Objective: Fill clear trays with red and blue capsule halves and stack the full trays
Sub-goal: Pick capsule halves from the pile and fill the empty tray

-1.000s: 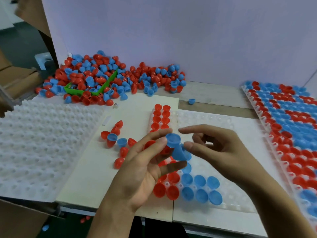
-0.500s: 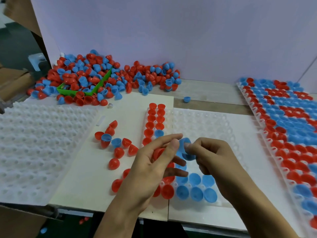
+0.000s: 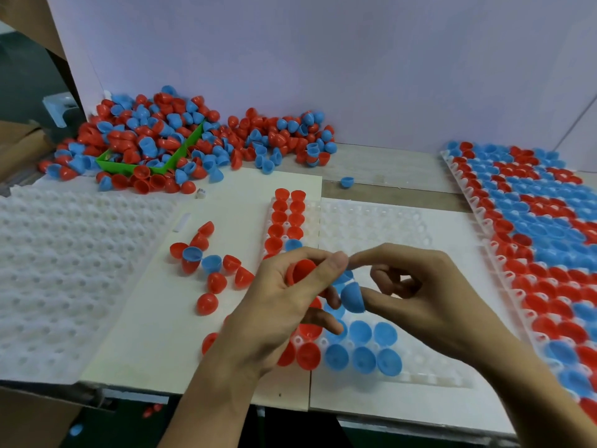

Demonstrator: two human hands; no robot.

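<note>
The left hand point(image 3: 277, 305) is curling its grip round a red capsule half point(image 3: 302, 270), thumb and forefinger nearly meeting above it. The right hand point(image 3: 429, 295) is pinching a blue capsule half point(image 3: 352, 297) at its thumb, just above the clear tray point(image 3: 371, 221), whose right columns are lying bare. 2 red columns are running along its left edge. A filled tray point(image 3: 529, 227) is sitting near the worktop's right edge, the loose pile point(image 3: 181, 137) against the back wall.

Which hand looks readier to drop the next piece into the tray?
Probably the right hand: it pinches a blue half just above the tray's blue rows. The left hand holds a red half.
</note>
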